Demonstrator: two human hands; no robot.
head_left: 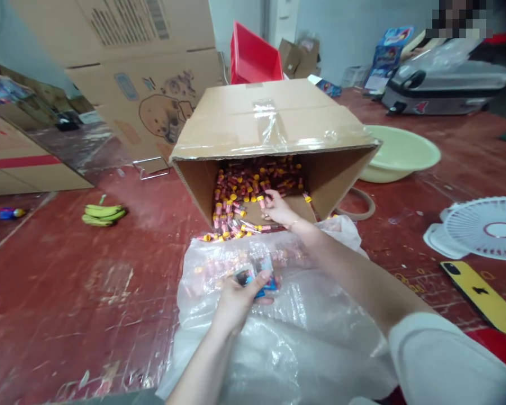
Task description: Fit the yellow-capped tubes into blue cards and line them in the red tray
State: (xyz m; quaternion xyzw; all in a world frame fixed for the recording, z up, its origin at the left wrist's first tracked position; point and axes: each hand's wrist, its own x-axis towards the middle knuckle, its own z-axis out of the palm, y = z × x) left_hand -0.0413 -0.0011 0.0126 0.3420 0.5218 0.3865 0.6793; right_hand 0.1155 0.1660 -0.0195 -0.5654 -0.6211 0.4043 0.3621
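Head view: right hand [279, 208], half-curled with grip unclear, rests among small pink yellow-capped tubes [235, 198] in the tipped cardboard box [274, 121]; left hand [235, 301] clasps a blue printed packet [258, 279].

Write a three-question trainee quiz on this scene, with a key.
1. True or false: the cardboard box stands upright, opening upward.
2. The right hand reaches among: A screws, B yellow-capped tubes, C coins.
3. Fill in: the left hand holds small cards above a clear plastic ____.
Key: 1 false, it lies on its side; 2 B; 3 bag.
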